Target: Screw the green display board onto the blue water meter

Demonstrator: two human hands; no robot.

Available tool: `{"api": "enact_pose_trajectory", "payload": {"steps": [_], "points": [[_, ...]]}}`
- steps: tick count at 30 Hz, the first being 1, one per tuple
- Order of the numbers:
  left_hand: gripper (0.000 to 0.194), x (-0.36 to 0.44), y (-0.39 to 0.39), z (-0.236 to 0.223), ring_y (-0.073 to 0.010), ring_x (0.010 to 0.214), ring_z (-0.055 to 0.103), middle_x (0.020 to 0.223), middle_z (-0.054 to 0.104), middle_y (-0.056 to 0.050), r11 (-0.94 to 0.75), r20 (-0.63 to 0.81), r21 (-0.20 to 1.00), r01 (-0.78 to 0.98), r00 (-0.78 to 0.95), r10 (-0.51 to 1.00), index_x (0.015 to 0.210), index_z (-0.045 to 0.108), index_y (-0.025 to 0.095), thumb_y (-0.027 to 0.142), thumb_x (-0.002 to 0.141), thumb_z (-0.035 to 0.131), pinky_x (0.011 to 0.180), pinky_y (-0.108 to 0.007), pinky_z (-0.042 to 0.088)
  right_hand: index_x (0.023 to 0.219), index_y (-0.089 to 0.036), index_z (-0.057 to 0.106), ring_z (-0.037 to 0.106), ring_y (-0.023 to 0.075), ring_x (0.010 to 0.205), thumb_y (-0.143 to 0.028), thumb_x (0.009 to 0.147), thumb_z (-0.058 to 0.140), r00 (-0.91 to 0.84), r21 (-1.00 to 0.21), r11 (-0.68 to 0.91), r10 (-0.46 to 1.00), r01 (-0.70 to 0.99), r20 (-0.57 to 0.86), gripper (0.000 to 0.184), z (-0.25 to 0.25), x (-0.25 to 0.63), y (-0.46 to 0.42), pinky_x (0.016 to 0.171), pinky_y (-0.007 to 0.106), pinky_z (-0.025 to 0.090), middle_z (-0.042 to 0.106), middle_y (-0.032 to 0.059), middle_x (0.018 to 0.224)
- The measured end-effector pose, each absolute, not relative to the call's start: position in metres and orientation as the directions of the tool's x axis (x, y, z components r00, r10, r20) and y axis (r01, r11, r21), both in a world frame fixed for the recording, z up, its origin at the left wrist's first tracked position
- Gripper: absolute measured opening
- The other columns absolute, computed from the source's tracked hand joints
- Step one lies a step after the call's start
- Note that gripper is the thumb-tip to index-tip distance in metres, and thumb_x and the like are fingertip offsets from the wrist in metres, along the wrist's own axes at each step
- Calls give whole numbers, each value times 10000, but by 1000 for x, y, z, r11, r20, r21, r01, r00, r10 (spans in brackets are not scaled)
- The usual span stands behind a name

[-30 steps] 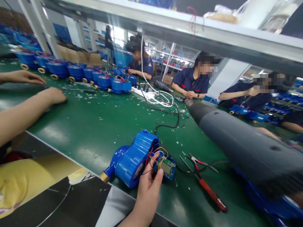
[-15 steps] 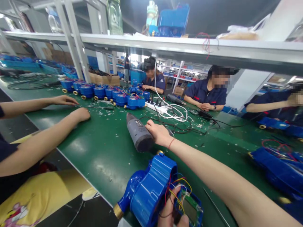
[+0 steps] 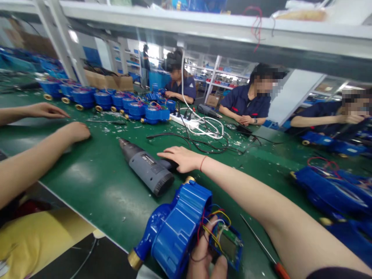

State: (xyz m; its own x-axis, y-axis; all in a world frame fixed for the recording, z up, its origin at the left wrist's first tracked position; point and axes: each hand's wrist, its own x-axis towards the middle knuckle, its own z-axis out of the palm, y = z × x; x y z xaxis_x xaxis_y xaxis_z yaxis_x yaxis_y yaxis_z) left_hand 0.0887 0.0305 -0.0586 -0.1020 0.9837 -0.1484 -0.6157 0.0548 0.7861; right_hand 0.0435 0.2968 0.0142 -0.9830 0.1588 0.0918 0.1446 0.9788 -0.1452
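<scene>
A blue water meter (image 3: 174,228) with a brass end lies at the near edge of the green table (image 3: 95,182). My left hand (image 3: 207,257) is closed on its small green circuit board (image 3: 228,246), among red, yellow and blue wires. A grey heat gun (image 3: 147,169) lies on its side just beyond the meter, nozzle pointing far left. My right hand (image 3: 181,158) rests on the gun's dark handle end, its fingers stretched out flat.
A co-worker's two bare forearms (image 3: 37,159) lie across the table at left. A row of blue meters (image 3: 116,101) stands behind, with a white power strip (image 3: 181,120) and tangled cables. A red-handled screwdriver (image 3: 261,248) lies at right beside more blue meters (image 3: 328,190). A shelf runs overhead.
The heat gun went from raised in my right hand to lying flat on the table. My right-hand fingers have loosened and flattened on its handle. My left hand kept hold of the board.
</scene>
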Motion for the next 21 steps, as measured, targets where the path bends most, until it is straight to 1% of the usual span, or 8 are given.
{"api": "enact_pose_trajectory", "payload": {"steps": [2,4,7,9,12,15,18,21], "points": [[603,93,28,-54,-291,1259,582,1408,582,-124,20,-148,789,-615,-159,976,1332,600,213,434,786,725,1034,-345,478,1366,-141,511,481,295,1258,9,651,634,-950,-218,947,271,235,154,740,27,70,291,1056,473,392,530,151,1370],[572,94,27,-49,-276,1285,561,1394,597,-115,25,-176,818,-575,-209,962,1319,610,211,457,810,698,1080,-358,433,1237,-111,586,528,239,1193,-1,747,525,-866,-301,885,433,356,249,505,37,106,272,1052,432,402,600,127,1268],[521,92,28,-43,-257,1264,581,1293,678,-87,94,-242,854,-512,-229,943,1314,613,231,456,847,664,1135,-413,355,1052,-123,615,623,166,927,-102,884,450,-679,-438,755,644,488,353,236,43,168,219,877,334,509,676,77,1041],[513,89,28,-43,-251,1233,607,1248,706,-76,113,-261,856,-504,-234,936,1321,604,245,441,851,669,1131,-415,361,984,-136,613,632,150,850,-195,951,450,-560,-511,677,732,531,387,176,38,207,173,800,293,526,685,60,942],[517,87,28,-45,-234,1168,652,1231,716,-67,79,-246,846,-527,-257,935,1325,596,263,403,839,700,1045,-336,469,1099,-127,592,637,165,918,-336,977,472,-449,-584,600,799,547,401,270,20,245,110,807,294,537,672,97,1038],[494,88,28,-44,-208,1112,684,1261,700,-50,60,-253,834,-548,-283,925,1303,611,289,354,827,728,951,-251,530,1342,-114,446,553,224,1202,-430,909,575,-470,-603,594,800,532,373,552,2,253,74,1003,369,487,560,160,1319],[477,90,28,-39,-194,1117,680,1301,676,-39,42,-260,836,-547,-327,909,1288,617,312,315,826,737,965,-238,515,1418,-96,337,485,231,1292,-384,845,656,-486,-614,586,802,529,346,717,-5,248,64,1079,379,440,502,184,1386],[460,92,28,-34,-195,1108,685,1272,694,-53,-31,-199,832,-554,-350,915,1296,603,315,267,851,712,943,-255,536,1401,-93,357,497,224,1276,-313,830,670,-475,-620,589,801,518,364,687,-7,244,64,1079,365,450,527,179,1357]]}}
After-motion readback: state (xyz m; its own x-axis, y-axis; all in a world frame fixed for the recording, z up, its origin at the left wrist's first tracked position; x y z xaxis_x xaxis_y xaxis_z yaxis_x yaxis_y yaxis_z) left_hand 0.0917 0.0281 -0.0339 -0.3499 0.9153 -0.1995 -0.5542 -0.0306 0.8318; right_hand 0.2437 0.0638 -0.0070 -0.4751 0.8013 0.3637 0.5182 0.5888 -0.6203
